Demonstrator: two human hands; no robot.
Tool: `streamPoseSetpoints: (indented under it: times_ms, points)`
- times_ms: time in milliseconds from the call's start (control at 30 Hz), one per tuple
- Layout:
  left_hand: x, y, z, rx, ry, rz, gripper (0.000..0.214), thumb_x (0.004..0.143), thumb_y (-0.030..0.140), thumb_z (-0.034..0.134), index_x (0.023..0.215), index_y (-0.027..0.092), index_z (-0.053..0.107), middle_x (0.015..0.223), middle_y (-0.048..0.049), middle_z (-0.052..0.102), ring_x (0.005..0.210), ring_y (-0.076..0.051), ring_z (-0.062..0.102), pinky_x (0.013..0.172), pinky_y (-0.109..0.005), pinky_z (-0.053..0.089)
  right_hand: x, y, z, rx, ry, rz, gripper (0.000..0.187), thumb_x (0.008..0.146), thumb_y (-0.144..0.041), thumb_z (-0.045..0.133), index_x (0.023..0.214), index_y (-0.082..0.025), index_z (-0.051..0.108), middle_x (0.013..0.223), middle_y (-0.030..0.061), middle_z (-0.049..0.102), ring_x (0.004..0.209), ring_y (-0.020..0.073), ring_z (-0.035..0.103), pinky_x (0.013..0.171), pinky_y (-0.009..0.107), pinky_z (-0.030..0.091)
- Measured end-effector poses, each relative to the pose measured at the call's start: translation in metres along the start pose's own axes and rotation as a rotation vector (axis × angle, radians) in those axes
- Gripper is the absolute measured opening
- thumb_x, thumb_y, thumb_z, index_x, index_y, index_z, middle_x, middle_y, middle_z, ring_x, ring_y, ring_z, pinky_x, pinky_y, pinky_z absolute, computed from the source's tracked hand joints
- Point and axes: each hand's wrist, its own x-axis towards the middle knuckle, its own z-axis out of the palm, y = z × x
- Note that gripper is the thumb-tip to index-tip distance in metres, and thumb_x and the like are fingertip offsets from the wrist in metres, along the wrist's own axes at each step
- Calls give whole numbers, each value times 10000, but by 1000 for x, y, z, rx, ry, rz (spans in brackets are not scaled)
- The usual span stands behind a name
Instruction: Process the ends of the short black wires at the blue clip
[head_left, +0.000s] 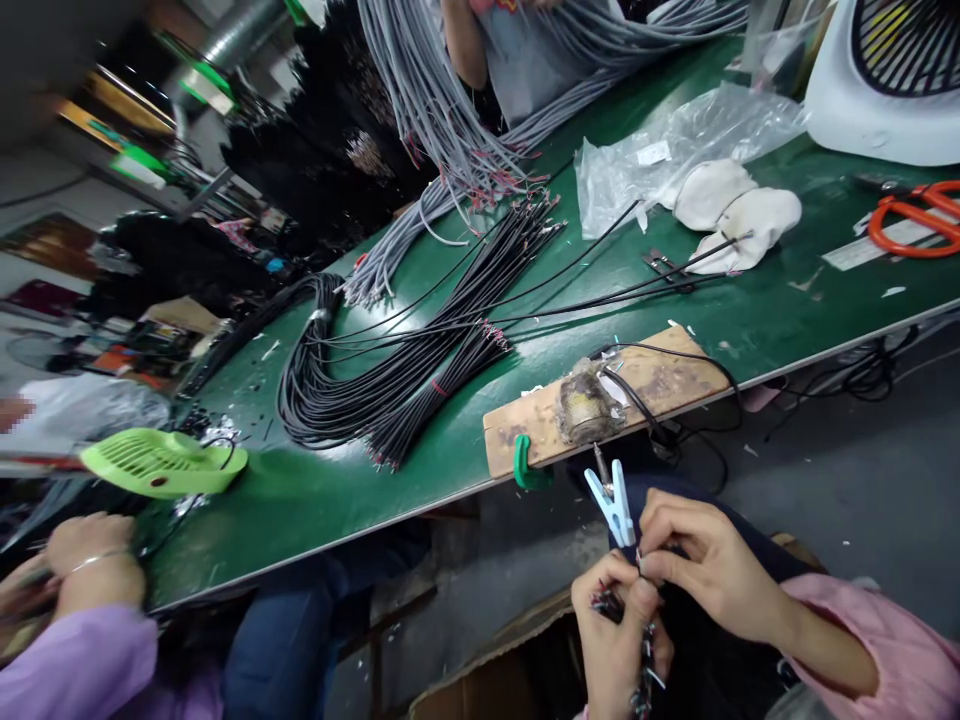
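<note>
Below the nr edge of the green table [322,500], both hands work close tog. L hand [616,620] has its fingers curled around a bunch of dark wires [607,604], thin coloured ends poking out, more strands hanging under the palm. R hand [709,570], in a pink sleeve [862,630], comes in from the side; thumb + index nearly closed, pinching a thin wire [638,562] right by the L thumb. Other R fingers bent; can't tell if they hold anything.

Just above the hands, a lt-blue peg [618,510], legs spread toward the table, nr a metal tip [601,462] sticking out past the wooden board [679,365]. Can't tell if peg grips tip. Board lies along the table edge w/ a green clamp [523,462] at one end & a grimy block [586,408] on top.

Behind: big black cable bundle [435,345], loose grey cables [420,85] beyond, then clear plastic bag [622,175], white cloth [757,220], small nippers [664,265], orange-handled scissors [885,228], white fan [877,115]. Far L: lime-green fan [150,465], nr a co-worker's hand [94,545] & purple sleeve [90,665].
</note>
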Motion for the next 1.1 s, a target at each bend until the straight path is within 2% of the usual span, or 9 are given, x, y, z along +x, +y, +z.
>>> streamPoseSetpoints:
  times_ms: [67, 133, 200, 333, 400, 600, 767, 900, 1100]
  points:
    - [1, 4, 0, 20, -5, -17, 405, 740, 474, 773, 634, 145, 562, 412, 76, 472, 224, 16, 344, 252, -71, 284, -1, -3, 0, -195, 31, -191, 170, 909, -146, 571, 757, -173, 641, 747, 46, 595, 745, 188, 534, 707, 336, 418]
    - [1, 8, 1, 20, -12, -28, 372, 760, 462, 760, 658, 129, 628, 461, 49, 524, 226, 17, 364, 247, -72, 292, -1, -5, -2, -261, 2, -274, 186, 919, -97, 515, 803, -180, 633, 779, 54, 600, 779, 195, 528, 758, 360, 408]
    - [2, 14, 3, 0, -30, -24, 333, 767, 441, 760, 677, 132, 676, 512, 31, 562, 230, 15, 389, 249, -74, 308, 1, -4, -2, -143, -52, -200, 157, 933, -161, 525, 805, -180, 613, 793, 48, 575, 769, 190, 530, 744, 351, 419]
    - [3, 23, 4, -36, -69, 61, 249, 741, 397, 793, 697, 160, 733, 597, 25, 592, 246, 18, 414, 270, -89, 347, 4, 4, -2, 315, -173, 135, 244, 909, -385, 599, 799, -170, 561, 791, 13, 500, 692, 153, 533, 641, 289, 437]
    - [4, 25, 3, -57, -80, 80, 233, 736, 386, 799, 707, 163, 737, 594, 30, 586, 243, 18, 404, 271, -96, 349, 6, 8, -3, 387, -186, 230, 286, 883, -420, 632, 787, -163, 553, 764, 2, 500, 699, 150, 529, 654, 281, 431]
    - [6, 24, -3, -100, -128, -13, 297, 799, 389, 744, 649, 140, 682, 364, 76, 429, 228, -3, 344, 272, -100, 356, 6, 6, -5, 225, -129, 162, 260, 841, -398, 697, 875, -141, 674, 824, 40, 591, 752, 169, 536, 686, 289, 419]
    - [5, 24, -3, 3, -117, 37, 297, 780, 390, 760, 648, 128, 710, 501, 19, 569, 240, 12, 386, 274, -90, 325, 8, -2, -8, 53, -112, 36, 212, 877, -307, 669, 735, -150, 660, 747, 30, 581, 730, 165, 532, 697, 296, 400]
    - [3, 24, -6, 106, -84, 216, 162, 746, 349, 791, 734, 190, 763, 686, 2, 634, 272, 27, 415, 285, -80, 296, 26, -5, -11, 226, -140, 188, 331, 869, -467, 651, 769, -153, 618, 732, 2, 532, 693, 143, 485, 646, 271, 375]
    - [10, 34, -6, 185, -125, 394, 26, 729, 261, 798, 745, 244, 785, 685, 17, 611, 302, 4, 437, 278, -102, 298, 57, -18, 0, 496, -231, 363, 528, 776, -650, 652, 781, -122, 656, 668, -2, 530, 618, 117, 453, 577, 247, 345]
